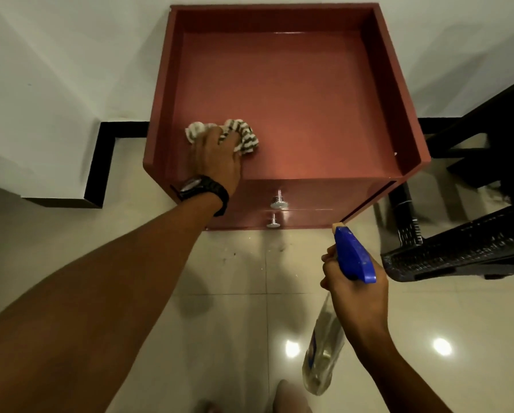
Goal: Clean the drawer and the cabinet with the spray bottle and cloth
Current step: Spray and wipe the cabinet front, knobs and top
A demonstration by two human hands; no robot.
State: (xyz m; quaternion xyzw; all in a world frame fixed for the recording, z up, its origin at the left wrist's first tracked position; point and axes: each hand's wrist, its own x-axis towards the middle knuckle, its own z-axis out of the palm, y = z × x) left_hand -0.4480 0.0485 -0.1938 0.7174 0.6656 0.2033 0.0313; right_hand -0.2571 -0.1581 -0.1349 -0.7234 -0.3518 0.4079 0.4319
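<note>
A reddish-brown cabinet (294, 93) stands against the white wall, its recessed top facing me. Two drawers (315, 195) on its front are closed, each with a silver knob (278, 201). My left hand (212, 158), a black watch on its wrist, presses a crumpled striped cloth (243, 135) onto the near left part of the cabinet top. My right hand (354, 296) grips the neck of a clear spray bottle (324, 353) with a blue trigger head (352, 254), held over the floor in front of the cabinet's right corner, nozzle aimed toward the cabinet.
A black plastic chair (464, 234) stands close to the cabinet's right side. Glossy cream floor tiles (234, 293) lie below, with some specks near the cabinet's base. A white wall corner with black skirting (100, 162) juts out at the left.
</note>
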